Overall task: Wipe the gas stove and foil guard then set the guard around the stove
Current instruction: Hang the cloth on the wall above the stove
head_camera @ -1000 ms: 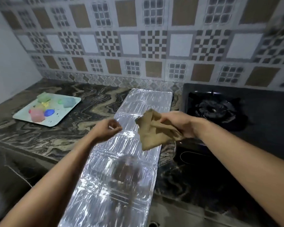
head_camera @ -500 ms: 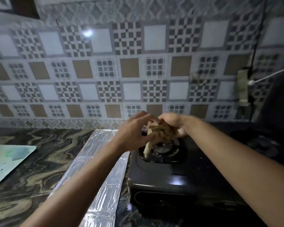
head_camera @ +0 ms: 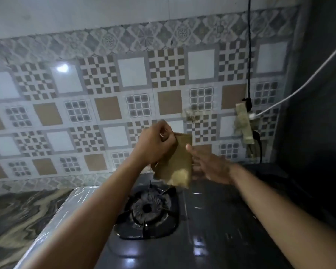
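Tan cloth (head_camera: pixel 176 162), bunched between both hands half a second ago, now hangs unfolded above the gas stove (head_camera: pixel 202 230) burner (head_camera: pixel 147 208). The left hand (head_camera: pixel 153 144) pinches its upper left corner with fingers curled shut. The right hand (head_camera: pixel 208 164) lies open, fingers extended against the cloth's right edge. Both forearms reach forward over the stove. The foil guard (head_camera: pixel 52 226) lies flat just left of the stove.

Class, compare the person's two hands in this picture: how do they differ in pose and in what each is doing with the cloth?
The left hand is closed, pinching the top edge of the cloth; the right hand is open, fingers extended against the cloth's side. The left hand sits higher, the right hand lower. Both hold the cloth above the stove.
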`<state>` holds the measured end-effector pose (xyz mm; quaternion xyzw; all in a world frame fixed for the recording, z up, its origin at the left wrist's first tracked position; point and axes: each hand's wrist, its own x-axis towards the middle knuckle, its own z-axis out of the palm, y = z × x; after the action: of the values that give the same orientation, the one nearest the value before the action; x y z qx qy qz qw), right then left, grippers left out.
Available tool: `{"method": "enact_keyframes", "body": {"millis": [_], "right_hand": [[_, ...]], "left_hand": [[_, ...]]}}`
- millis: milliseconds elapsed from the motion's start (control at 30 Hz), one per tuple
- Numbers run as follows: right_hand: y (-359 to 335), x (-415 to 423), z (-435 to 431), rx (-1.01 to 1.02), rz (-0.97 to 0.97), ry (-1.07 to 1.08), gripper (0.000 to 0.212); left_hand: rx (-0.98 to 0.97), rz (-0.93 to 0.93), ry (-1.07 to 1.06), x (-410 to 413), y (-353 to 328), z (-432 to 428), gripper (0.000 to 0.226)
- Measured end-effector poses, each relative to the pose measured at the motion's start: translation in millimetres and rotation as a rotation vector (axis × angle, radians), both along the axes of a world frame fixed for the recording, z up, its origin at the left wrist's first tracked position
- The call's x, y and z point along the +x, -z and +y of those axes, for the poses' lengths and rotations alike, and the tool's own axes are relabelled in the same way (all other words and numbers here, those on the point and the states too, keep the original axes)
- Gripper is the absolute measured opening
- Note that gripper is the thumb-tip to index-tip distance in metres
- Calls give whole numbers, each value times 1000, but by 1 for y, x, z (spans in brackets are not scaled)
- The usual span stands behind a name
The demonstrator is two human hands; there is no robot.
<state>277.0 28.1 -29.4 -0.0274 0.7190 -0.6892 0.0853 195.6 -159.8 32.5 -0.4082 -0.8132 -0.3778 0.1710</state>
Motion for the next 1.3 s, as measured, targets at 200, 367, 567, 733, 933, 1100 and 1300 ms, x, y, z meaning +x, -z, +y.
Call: {"method": "enact_keyframes", "body": {"millis": [200, 367, 567, 733, 933, 1100, 1300], "right_hand": [[-2, -31, 62, 274, 268, 397, 9], [-17, -66, 104, 278, 298, 451, 6], [-44, -107, 133, 512, 380, 336, 1], [-59, -136, 152, 745, 359, 193, 10], [-48, -167, 189, 676, 280, 162, 18], [-24, -184, 203, 553, 319, 236, 16], [-3, -202, 205, 497, 362, 301, 10]], "left_hand": [[29, -235, -87, -35, -17, 42, 13], [-130, -567, -28, -59, 4, 54, 31], [-148, -573, -45, -87, 38, 97, 82], [-185, -320, 63, -118, 49, 134, 27], [-18, -615, 187, -152, 52, 158, 34], [-32, -641, 206, -182, 50, 164, 21], [-250, -358, 155, -198, 74, 183, 46]]}}
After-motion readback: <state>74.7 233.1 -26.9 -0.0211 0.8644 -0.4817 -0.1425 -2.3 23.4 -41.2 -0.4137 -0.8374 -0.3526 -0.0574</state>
